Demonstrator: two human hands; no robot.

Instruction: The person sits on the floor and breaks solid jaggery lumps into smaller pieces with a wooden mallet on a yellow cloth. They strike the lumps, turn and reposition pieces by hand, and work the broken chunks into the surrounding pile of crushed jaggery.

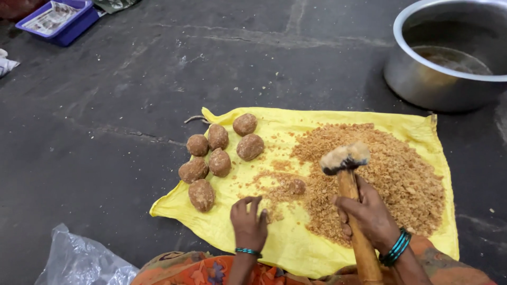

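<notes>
Head view: right hand (369, 214) clenched on wooden-handled mallet (346, 158), head over crumbled brown pile (380, 174) on yellow cloth (296, 248). Left hand (248, 221) released, fingers splayed beside small brown lump (297, 186). Whole brown balls (211, 158) at 9 o'clock. Best strike square, fingers clear.

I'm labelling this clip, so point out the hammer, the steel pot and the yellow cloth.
hammer (346, 158), head view, on its crumb-coated head.
steel pot (422, 84), head view, on its outer wall.
yellow cloth (296, 245), head view, on a bare part near the front edge.
</notes>
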